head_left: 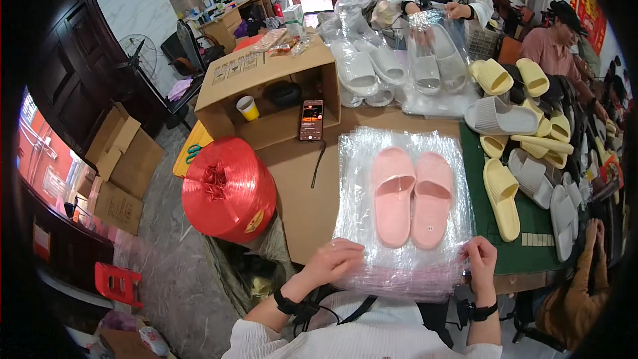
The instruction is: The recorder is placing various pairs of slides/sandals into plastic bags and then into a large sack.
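A pair of pink slippers lies side by side on a stack of clear plastic bags spread on the brown table. My left hand pinches the near left edge of the bag stack. At the near right corner, my right hand grips the same plastic. Both wrists wear black bands.
A big red spool of twine stands left of the table. An open cardboard box holds a phone and a yellow cup. Yellow and grey slippers crowd the green mat at right. A person opposite bags grey slippers.
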A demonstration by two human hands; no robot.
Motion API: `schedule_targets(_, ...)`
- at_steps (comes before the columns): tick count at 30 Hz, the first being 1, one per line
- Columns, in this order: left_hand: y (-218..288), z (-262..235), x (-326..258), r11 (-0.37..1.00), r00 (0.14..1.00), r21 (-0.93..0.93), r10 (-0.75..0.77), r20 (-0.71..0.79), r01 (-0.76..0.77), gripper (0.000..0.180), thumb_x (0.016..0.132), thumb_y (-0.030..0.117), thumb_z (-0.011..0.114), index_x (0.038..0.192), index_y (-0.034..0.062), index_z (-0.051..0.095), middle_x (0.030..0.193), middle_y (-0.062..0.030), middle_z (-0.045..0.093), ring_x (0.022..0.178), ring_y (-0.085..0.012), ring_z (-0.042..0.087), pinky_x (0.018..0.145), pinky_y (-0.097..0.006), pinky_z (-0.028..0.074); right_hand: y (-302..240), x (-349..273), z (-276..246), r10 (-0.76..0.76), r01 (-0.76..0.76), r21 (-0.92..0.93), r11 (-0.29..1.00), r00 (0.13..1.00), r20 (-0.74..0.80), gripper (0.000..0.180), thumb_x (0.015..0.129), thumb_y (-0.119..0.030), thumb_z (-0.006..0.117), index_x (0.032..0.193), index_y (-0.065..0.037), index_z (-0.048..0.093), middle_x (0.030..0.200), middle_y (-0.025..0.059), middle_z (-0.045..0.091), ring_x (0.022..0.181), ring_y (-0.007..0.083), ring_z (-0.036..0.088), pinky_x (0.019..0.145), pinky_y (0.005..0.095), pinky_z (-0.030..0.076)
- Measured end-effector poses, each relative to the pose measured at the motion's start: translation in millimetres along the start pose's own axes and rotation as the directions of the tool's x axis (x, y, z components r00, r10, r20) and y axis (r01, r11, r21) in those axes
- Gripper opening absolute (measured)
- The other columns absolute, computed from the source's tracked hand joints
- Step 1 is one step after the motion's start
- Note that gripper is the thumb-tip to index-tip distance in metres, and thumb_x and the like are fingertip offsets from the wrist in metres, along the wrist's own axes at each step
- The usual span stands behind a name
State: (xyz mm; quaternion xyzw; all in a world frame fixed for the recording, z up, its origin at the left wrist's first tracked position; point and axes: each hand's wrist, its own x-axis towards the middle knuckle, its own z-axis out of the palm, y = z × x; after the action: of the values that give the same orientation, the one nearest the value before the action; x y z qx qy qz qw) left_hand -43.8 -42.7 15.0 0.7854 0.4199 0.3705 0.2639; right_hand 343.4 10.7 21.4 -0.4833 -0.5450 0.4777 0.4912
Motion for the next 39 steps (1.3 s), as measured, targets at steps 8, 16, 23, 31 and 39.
schedule_targets(8, 0, 3, 25, 0.879, 0.845, -0.044, -0.468, -0.257, 0.474, 0.03, 0.094, 0.022, 0.061, 0.074, -0.0001, 0.066, 0.071, -0.0137, 0.067, 0.069, -0.0265, 0.066, 0.064, -0.036, 0.05, 11, 17, 10, 0.079, -0.095, -0.078, 0.992, 0.979, -0.187, 0.026, 0.096, -0.012, 0.06, 0.073, -0.002, 0.055, 0.059, -0.0003, 0.053, 0.055, 0.0054, 0.046, 0.049, 0.0246, 0.036)
schedule_targets(16, -1, 10, 33, 0.776, 0.748, -0.013, -0.612, -0.257, 0.631, 0.036, 0.09, 0.034, 0.063, 0.071, 0.0028, 0.065, 0.06, -0.0154, 0.062, 0.055, -0.0329, 0.062, 0.053, -0.041, 0.048, -9, 16, 40, -0.542, 0.2, -0.863, 0.463, 0.835, -0.098, 0.025, 0.079, -0.006, 0.07, 0.1, -0.006, 0.057, 0.112, 0.0143, 0.059, 0.099, 0.0375, 0.054, 0.085, 0.0475, 0.043)
schedule_targets(23, -1, 18, 41, 0.787, 0.768, 0.104, -0.55, -0.326, 0.608, 0.033, 0.086, 0.032, 0.065, 0.068, 0.0041, 0.064, 0.064, -0.0169, 0.063, 0.06, -0.0356, 0.063, 0.056, -0.044, 0.049, -43, 5, 102, -0.362, 0.658, -0.572, 0.49, 0.751, 0.553, 0.05, 0.086, -0.019, 0.069, 0.133, -0.005, 0.055, 0.136, 0.0179, 0.054, 0.13, 0.0398, 0.048, 0.109, 0.0534, 0.036)
schedule_targets(31, 26, 18, 52, 0.652, 0.99, 0.75, 0.136, 0.032, -0.114, 0.058, 0.082, 0.027, 0.073, 0.13, -0.0006, 0.055, 0.132, -0.0273, 0.05, 0.117, -0.0488, 0.047, 0.104, -0.056, 0.036, 6, 6, 113, -0.132, 0.634, -0.656, 0.41, 0.752, 0.645, 0.062, 0.1, -0.043, 0.051, 0.149, -0.008, 0.038, 0.157, 0.0149, 0.034, 0.145, 0.0334, 0.03, 0.119, 0.0483, 0.025)
schedule_targets(39, -6, 55, 35, 0.892, 0.974, 0.418, -0.217, 0.062, 0.172, 0.069, 0.094, 0.03, 0.057, 0.15, -0.0017, 0.033, 0.157, -0.0323, 0.019, 0.143, -0.0522, 0.021, 0.117, -0.055, 0.022, 13, -4, 73, -0.152, 0.439, -0.73, 0.524, 0.891, 0.427, 0.066, 0.098, -0.044, 0.053, 0.148, -0.003, 0.037, 0.152, 0.0196, 0.038, 0.142, 0.0387, 0.034, 0.118, 0.0471, 0.026)
